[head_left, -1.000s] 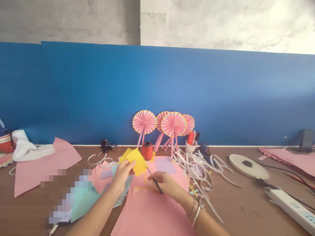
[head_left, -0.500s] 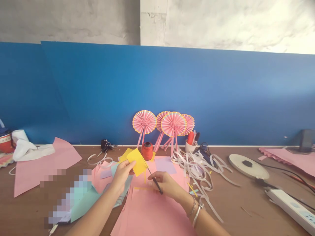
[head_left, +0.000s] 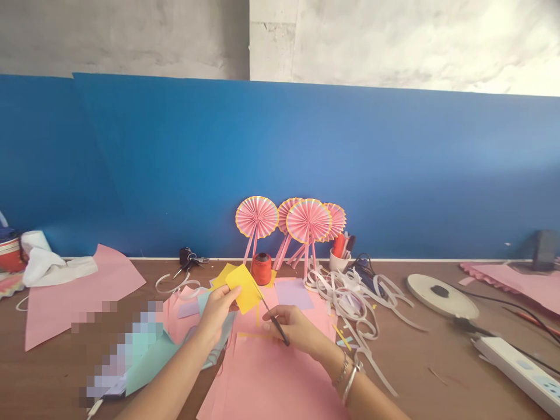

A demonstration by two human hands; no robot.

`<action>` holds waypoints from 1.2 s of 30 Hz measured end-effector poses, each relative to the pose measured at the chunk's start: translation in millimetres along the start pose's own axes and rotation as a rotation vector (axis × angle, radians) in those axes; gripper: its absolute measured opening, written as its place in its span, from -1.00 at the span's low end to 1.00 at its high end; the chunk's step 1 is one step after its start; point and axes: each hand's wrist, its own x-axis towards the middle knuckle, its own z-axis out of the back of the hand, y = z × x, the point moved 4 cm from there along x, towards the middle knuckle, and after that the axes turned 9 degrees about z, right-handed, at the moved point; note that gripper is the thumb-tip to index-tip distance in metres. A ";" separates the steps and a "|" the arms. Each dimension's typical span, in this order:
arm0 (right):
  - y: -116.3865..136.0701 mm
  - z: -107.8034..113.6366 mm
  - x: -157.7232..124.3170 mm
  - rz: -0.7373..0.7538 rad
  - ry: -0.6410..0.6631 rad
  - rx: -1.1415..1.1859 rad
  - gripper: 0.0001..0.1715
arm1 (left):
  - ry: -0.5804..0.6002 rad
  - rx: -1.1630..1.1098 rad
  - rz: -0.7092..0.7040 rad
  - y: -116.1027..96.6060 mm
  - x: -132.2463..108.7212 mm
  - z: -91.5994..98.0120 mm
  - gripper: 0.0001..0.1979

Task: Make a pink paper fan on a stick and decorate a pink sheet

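Observation:
Between the thumb and fingers of my left hand (head_left: 220, 306) is a square of yellow paper (head_left: 243, 290), held up above the pink sheets. My right hand (head_left: 294, 328) is closed around the dark handles of a pair of scissors (head_left: 278, 328). Their blades lie along the right edge of the yellow paper; whether they are parted I cannot make out. Under both hands lie large pink paper sheets (head_left: 275, 373). A lavender paper piece (head_left: 296, 293) rests just beyond my right hand, and a red thread spool (head_left: 262, 270) stands behind the yellow paper.
Several pink pleated paper fans (head_left: 308, 221) lean on the blue partition (head_left: 280, 140). Curled white strips (head_left: 339, 294) spread to the right, near a white cup of tools (head_left: 338, 260). Farther right are a round cream disc (head_left: 441, 296) and a power strip (head_left: 520, 367). Keys (head_left: 188, 258) lie back left.

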 end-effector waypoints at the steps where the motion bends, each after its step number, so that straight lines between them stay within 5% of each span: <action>1: 0.0 -0.1 -0.1 -0.001 0.001 0.005 -0.47 | -0.001 -0.003 0.001 0.4 0.3 0.2 -0.61; 36: -1.1 -0.5 0.7 -0.002 -0.007 -0.028 -0.57 | 0.006 -0.008 0.012 1.3 0.1 0.3 -0.59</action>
